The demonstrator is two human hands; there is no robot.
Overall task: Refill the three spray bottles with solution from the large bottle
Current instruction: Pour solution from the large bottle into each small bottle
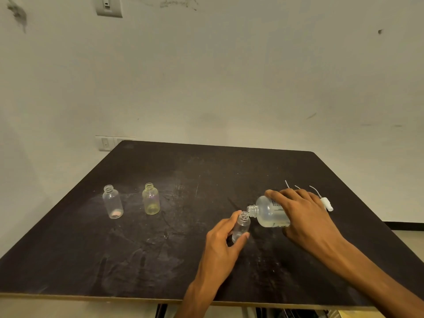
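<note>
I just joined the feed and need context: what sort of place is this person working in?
Probably a plain indoor workroom or makeshift bench, not a fitted lab. A scuffed dark board table stands against a bare, stained wall with switch plates, and holds only small bottles.

Surface [160, 260] was matte black with pale scuffs. Far-left bottle [112, 201] was clear, pinkish residue at bottom. Next bottle [151, 199] had yellowish tint. Large bottle [268, 212] was clear with dark print. Spray heads [327, 203] were white.

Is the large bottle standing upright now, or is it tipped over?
Tipped. The right hand holds the large bottle nearly on its side, open neck at the mouth of the small bottle in the left hand.
</note>
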